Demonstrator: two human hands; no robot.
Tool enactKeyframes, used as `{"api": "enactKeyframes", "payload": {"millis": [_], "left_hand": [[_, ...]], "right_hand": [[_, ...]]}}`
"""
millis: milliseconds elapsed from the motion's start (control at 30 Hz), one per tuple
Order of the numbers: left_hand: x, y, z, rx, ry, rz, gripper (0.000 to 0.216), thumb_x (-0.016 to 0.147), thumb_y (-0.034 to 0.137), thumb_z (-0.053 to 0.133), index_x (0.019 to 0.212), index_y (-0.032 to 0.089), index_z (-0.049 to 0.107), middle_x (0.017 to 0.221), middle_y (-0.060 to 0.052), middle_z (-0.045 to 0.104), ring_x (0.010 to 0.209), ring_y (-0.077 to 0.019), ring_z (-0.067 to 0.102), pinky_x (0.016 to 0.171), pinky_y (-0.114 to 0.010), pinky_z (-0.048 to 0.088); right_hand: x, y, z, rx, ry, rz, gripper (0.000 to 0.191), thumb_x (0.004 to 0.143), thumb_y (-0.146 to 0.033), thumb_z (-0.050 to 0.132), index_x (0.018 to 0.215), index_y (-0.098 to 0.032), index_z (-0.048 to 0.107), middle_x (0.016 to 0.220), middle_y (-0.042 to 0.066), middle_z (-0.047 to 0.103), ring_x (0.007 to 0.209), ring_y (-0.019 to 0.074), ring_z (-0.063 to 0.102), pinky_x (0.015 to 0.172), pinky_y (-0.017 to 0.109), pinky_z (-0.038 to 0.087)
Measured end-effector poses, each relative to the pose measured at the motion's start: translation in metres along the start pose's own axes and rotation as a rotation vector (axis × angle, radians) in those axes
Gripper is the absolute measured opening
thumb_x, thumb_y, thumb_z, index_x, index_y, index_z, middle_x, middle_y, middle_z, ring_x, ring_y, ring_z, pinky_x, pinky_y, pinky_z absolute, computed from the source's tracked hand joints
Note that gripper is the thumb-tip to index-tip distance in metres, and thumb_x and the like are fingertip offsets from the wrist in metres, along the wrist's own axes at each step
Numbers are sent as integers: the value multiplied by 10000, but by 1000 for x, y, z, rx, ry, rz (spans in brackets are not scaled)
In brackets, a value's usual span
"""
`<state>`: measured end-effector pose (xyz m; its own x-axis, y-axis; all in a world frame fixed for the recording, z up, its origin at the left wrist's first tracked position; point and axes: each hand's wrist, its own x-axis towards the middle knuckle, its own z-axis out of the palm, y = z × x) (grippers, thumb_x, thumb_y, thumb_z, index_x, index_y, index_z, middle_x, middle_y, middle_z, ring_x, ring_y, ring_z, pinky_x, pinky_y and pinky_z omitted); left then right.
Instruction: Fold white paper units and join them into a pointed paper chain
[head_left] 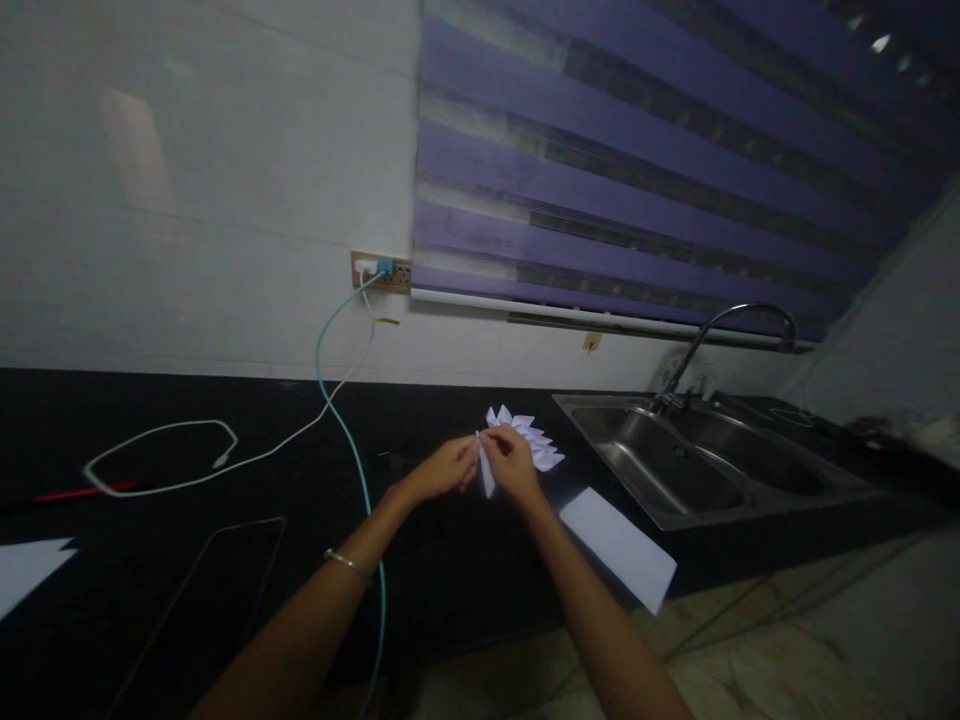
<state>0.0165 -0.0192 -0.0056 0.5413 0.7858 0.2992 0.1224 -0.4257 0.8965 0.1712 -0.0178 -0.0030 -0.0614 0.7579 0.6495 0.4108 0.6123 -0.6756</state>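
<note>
Both my hands meet over a black countertop (450, 560), working a white folded paper piece (529, 440) with several pointed flaps fanning out. My left hand (444, 468) pinches a narrow white paper strip at the piece's left edge, fingers closed. My right hand (512, 460) grips the same folded piece from the right, fingers curled over it. A thin bracelet sits on my left wrist.
A white paper sheet (619, 547) lies at the counter's front edge. A steel double sink (697, 465) with a curved tap (739, 325) is on the right. A teal cable (345, 420) and a white cable (172, 455) run from a wall socket (381, 270). A dark phone (217, 580) and a red pen (71, 493) lie left.
</note>
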Motion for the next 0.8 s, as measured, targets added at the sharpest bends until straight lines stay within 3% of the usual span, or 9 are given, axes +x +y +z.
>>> {"api": "enactKeyframes", "payload": {"millis": [133, 300, 467, 800], "left_hand": [[0, 0, 2, 13, 56, -21, 447, 912, 510, 343, 1059, 137, 539, 593, 26, 531, 439, -82, 439, 430, -188, 342], [4, -8, -3, -33, 113, -41, 390, 892, 515, 389, 911, 155, 538, 643, 24, 530, 460, -79, 463, 435, -189, 365], [5, -11, -9, -211, 137, 13, 318, 857, 490, 479, 818, 175, 471, 625, 49, 501, 445, -69, 448, 428, -177, 368], [5, -10, -8, -231, 168, 13, 308, 811, 469, 568, 832, 189, 440, 686, 51, 538, 441, -53, 464, 410, -165, 375]], "right_hand": [[-3, 2, 5, 90, -14, 123, 167, 827, -326, 549, 864, -182, 626, 732, 18, 587, 668, 152, 540, 609, 260, 427], [-6, 3, 7, 441, -171, 298, 211, 827, -383, 550, 952, -228, 481, 662, -49, 523, 499, 105, 486, 460, 211, 388], [-5, -5, 1, 626, -279, 302, 368, 721, -326, 696, 991, -238, 461, 792, -31, 559, 620, 106, 547, 572, 226, 448], [-3, -2, -4, 613, -305, 277, 307, 696, -284, 721, 929, -209, 535, 820, -3, 572, 721, 123, 556, 672, 250, 452]]}}
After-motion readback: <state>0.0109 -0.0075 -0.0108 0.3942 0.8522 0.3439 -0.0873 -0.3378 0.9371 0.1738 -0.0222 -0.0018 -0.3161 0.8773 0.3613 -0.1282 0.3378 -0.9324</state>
